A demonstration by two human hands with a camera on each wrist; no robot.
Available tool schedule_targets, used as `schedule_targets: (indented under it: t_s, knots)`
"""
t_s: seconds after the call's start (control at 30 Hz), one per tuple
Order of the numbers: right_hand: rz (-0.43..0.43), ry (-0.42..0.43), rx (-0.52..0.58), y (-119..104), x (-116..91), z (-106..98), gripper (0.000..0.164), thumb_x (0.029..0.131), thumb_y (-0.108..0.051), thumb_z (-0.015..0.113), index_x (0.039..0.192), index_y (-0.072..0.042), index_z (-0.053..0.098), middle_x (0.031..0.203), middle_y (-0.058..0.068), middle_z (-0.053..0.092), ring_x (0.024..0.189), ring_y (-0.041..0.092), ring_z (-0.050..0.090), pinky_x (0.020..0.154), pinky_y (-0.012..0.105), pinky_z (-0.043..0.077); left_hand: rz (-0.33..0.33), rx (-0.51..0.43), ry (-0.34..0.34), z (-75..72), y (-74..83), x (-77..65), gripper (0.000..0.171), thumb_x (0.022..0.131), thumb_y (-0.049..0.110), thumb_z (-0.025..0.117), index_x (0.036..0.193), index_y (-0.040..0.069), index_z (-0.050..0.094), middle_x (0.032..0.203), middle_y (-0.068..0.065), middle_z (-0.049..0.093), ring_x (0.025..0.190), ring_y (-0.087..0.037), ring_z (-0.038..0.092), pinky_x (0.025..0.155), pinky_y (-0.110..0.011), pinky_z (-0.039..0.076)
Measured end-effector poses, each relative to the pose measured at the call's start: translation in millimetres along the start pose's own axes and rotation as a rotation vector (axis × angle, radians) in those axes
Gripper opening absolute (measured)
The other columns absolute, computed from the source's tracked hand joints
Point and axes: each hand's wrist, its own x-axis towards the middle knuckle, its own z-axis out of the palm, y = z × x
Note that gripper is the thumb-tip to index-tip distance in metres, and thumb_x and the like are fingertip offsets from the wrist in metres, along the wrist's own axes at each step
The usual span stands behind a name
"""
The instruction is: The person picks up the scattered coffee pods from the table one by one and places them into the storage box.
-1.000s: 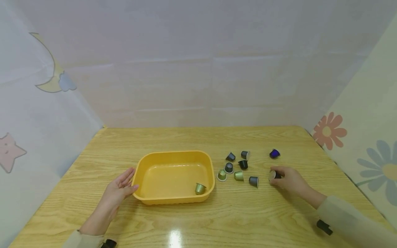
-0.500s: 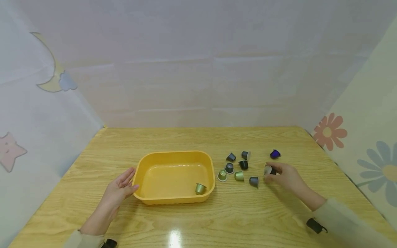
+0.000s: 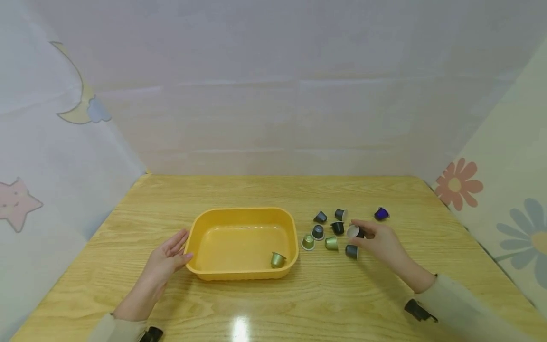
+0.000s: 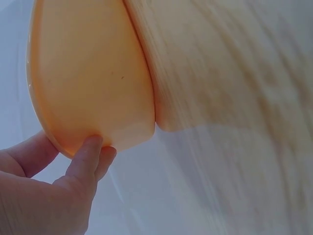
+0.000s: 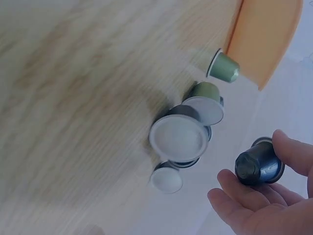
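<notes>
Dark capsule (image 5: pixel 259 165), axis sideways, pale lid (image 3: pixel 353 231) leftward

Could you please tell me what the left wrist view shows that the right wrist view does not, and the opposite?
Only the left wrist view shows the left hand, with fingers touching the outer wall of the yellow tray.

Only the right wrist view shows the right hand, pinching a dark coffee capsule, and the capsules on the table: two green capsules and darker ones, partly overlapping.

Both show part of the tray and the wood-grain tabletop.
</notes>
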Motion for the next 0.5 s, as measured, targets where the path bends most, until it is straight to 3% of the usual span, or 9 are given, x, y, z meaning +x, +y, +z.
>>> schedule_targets:
  t_s: [0.5]
  knots:
    - [0.016, -0.033, 0.121, -25.2, 4.6, 8.1, 0.054, 0.089, -0.01, 0.071, 0.135, 0.01, 0.05, 0.129, 0.03, 0.055, 0.11, 0.039, 0.06, 0.076, 0.03, 0.058, -0.009, 0.026, 0.001, 1.6, 2.5, -2.1, 0.071, 0.098, 0.0, 0.053, 0.155, 0.002, 0.011, 0.16, -0.014, 0.014, 0.145, -0.039, 0.013, 0.104, -0.031, 0.039]
